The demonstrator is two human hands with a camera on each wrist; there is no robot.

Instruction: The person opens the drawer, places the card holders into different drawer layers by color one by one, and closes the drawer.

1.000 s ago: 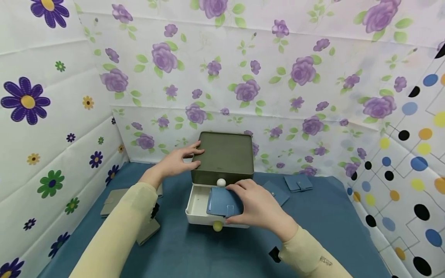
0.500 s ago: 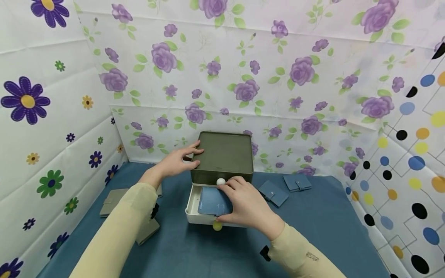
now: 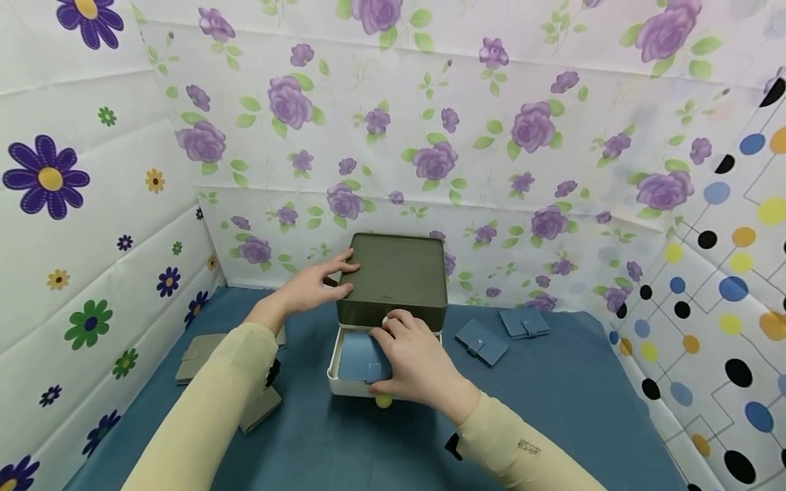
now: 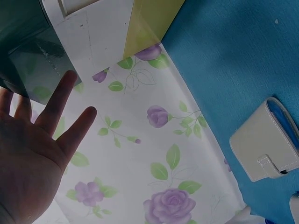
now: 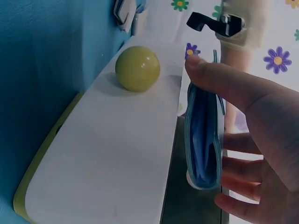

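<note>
A small drawer box [image 3: 396, 269] with a dark olive top stands mid-table, its white drawer [image 3: 351, 389] pulled out. My right hand [image 3: 417, 361] grips a blue wallet [image 3: 362, 358] by its right side, thumb at the near edge and fingers at the far edge, over the drawer. In the right wrist view the wallet [image 5: 203, 135] shows its open edge between thumb and fingers. My left hand [image 3: 307, 286] rests on the box's left edge, fingers spread. The left wrist view shows that hand [image 4: 32, 154] with extended fingers at the dark box side.
Two blue wallets lie right of the box, a nearer one [image 3: 482, 342] and a farther one [image 3: 524, 322]. Beige wallets [image 3: 199, 354] lie on the left, partly behind the left sleeve. A yellow-green knob [image 3: 383, 401] sticks out of the drawer front. Patterned sheets [image 3: 393, 136] wall the table.
My right hand has moved left with the blue wallet, from the drawer's right side toward its left. The left hand has stayed on the box.
</note>
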